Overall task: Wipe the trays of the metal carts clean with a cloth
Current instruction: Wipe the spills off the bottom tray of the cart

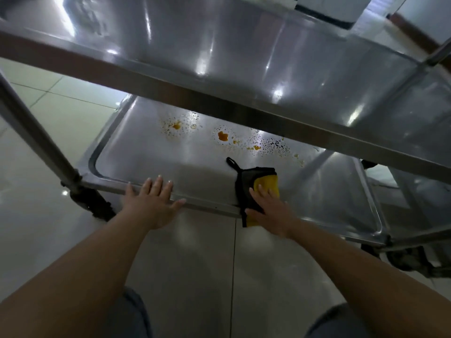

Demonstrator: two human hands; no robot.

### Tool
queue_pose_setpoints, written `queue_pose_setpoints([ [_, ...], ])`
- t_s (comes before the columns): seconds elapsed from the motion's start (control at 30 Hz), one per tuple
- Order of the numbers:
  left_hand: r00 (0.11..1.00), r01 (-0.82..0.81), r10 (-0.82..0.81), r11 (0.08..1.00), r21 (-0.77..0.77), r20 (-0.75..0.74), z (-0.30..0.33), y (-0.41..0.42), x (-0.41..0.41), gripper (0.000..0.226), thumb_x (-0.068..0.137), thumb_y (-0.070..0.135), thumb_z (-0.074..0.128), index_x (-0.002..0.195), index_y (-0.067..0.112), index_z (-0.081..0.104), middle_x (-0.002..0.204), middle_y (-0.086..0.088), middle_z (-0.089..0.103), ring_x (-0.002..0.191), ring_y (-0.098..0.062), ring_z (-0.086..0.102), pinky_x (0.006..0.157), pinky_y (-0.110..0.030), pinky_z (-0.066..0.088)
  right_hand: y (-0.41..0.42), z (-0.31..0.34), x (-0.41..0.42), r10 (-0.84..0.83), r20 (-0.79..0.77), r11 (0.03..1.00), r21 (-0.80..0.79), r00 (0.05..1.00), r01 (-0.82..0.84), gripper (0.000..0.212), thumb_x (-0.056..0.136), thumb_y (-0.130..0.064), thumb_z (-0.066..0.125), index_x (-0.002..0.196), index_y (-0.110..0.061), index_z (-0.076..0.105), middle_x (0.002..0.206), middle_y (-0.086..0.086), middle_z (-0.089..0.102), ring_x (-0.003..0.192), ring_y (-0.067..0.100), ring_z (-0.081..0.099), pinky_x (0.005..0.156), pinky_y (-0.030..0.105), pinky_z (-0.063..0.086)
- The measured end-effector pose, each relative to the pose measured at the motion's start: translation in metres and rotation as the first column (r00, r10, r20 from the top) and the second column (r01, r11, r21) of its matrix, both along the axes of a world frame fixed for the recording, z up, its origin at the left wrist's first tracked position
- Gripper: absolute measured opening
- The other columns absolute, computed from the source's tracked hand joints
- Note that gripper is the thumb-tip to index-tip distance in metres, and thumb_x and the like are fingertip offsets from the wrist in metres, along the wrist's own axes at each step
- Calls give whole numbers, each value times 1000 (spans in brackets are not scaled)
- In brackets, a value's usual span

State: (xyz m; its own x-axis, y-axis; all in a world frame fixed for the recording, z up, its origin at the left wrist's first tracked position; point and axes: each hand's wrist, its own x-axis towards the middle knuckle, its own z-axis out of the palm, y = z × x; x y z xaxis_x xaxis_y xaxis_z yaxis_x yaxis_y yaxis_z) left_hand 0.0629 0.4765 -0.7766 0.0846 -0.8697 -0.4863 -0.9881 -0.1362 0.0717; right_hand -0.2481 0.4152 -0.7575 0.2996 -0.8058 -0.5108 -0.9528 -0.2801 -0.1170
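Observation:
The lower tray (146, 157) of a metal cart lies below me, with orange stains (222, 136) and water droplets across its far half. A yellow cloth with black edging and a loop (246, 184) drapes over the tray's near rim. My right hand (268, 211) presses flat on the cloth, fingers spread. Over to the left, my left hand (153, 201) rests flat on the near rim and holds nothing. The upper tray (219, 45) spans the top of the view and hides the far side of the lower one.
A slanted cart post (36, 135) stands at left above a black caster (95, 203). Another caster (410, 259) sits at the right corner. Pale glossy floor tiles (195, 264) lie under me. My knees show at the bottom edge.

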Motion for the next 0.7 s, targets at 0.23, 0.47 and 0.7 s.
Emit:
queue_pose_setpoints([
  [0.23,993,69,-75,995,-72,-91,-8,-8,21,95,66,83,-10,150,37,-9,160,3,-16,147,-22,-15,115,-59,-6,-6,17,2,18,23,992,126,1000,-21,83,94,-59,41,152,-27,-9,159,-5,-15,147,24,-14,120,44,2],
  [0.47,998,49,-54,991,-128,-35,-25,-39,22,81,84,73,4,148,30,-20,157,-4,-26,144,-27,-24,113,-64,-6,3,5,-1,-144,444,989,40,885,141,61,93,-54,20,149,-34,4,154,-19,7,143,1,6,115,21,4],
  [0.7,999,20,-30,975,-221,-44,-39,-39,22,93,66,77,-15,144,27,-26,156,-4,-26,143,-27,-25,111,-64,-12,-46,-33,52,135,221,957,-280,966,-70,58,101,-45,16,152,-20,4,160,0,-4,149,22,-5,121,42,4],
])
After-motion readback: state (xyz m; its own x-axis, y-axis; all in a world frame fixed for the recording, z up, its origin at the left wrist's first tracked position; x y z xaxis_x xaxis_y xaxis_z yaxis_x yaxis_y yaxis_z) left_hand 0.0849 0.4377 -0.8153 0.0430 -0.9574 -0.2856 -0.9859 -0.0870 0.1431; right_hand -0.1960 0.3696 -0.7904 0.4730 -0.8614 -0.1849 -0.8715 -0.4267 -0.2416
